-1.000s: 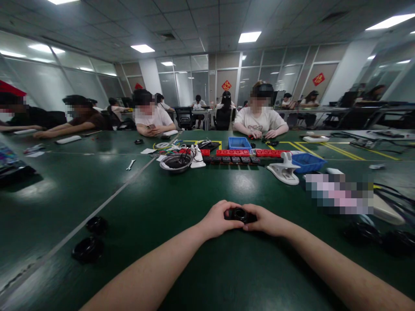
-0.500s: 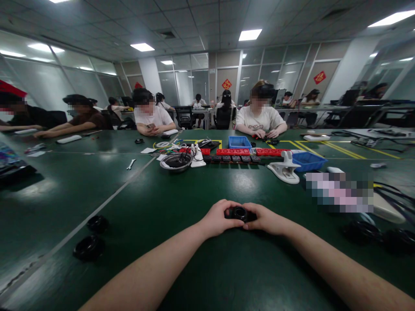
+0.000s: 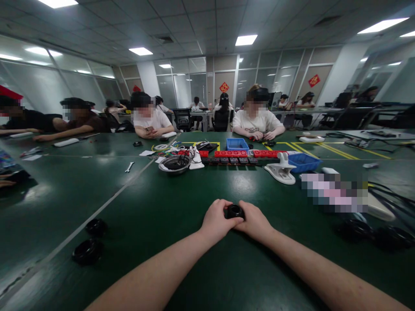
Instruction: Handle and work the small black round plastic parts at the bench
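Note:
Between my two hands is a black ring-shaped part [image 3: 235, 211], its round opening facing up, low over the green table [image 3: 181, 276]. My left hand [image 3: 218, 219] grips it from the left, thumb along the near side and fingers at the far side. Closed on its right side is my right hand [image 3: 256, 219]; its fingertips are partly hidden. Two similar black parts, a smaller one [image 3: 96, 227] and a larger one [image 3: 87, 251], lie at the left. Two more, a black part [image 3: 355, 230] and another black part [image 3: 394, 237], are at the right.
Ahead lie a metal bowl [image 3: 175, 170] with black contents, white clamps [image 3: 281, 170], red strips [image 3: 231, 153] and a blue bin [image 3: 304, 162]. A wrench [image 3: 129, 167] rests to the left. Cables [image 3: 385, 196] lie at right. People sit across the table.
The right hand has turned and closed in nearer the left around the black part. The whole view has shifted slightly.

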Action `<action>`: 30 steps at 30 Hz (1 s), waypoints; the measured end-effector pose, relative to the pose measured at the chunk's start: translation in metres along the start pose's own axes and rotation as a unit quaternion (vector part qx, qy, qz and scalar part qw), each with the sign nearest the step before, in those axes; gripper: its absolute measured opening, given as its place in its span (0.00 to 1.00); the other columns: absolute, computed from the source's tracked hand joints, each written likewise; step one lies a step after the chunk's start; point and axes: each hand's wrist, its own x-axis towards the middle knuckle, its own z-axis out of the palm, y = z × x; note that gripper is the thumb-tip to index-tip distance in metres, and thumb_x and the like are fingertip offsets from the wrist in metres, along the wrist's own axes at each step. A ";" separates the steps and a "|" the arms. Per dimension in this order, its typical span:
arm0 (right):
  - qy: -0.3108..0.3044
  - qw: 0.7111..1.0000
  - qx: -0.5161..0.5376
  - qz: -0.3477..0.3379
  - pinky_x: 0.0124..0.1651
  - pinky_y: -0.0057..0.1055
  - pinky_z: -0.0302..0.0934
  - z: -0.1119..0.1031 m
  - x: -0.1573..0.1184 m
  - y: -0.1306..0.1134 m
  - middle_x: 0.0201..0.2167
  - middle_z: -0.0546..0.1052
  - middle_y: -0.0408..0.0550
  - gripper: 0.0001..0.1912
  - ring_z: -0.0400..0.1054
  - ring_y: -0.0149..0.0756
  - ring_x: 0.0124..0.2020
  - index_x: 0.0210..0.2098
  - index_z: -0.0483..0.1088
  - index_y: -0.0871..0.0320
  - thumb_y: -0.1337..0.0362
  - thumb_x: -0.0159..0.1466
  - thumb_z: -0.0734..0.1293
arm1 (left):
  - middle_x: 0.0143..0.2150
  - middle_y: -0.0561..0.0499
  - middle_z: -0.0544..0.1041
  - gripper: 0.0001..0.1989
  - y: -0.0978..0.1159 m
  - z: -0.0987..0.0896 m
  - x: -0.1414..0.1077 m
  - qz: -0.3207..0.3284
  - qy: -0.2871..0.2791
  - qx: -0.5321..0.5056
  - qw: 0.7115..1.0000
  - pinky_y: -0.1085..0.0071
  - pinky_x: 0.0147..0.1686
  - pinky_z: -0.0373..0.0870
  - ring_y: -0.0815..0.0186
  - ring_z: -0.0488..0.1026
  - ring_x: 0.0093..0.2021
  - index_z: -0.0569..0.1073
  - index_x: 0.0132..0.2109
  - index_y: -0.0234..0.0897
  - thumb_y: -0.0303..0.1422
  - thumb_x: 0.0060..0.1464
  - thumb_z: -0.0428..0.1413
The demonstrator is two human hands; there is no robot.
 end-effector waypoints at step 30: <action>-0.209 0.945 0.214 -0.133 0.38 0.29 0.55 -0.032 0.006 0.016 0.34 0.68 0.45 0.16 0.61 0.34 0.35 0.40 0.65 0.61 0.66 0.50 0.65 | 0.32 0.52 0.63 0.22 -0.009 -0.012 0.008 0.071 -0.138 -0.038 0.987 0.74 0.29 0.59 0.70 0.60 0.29 0.67 0.43 0.40 0.38 0.38 0.58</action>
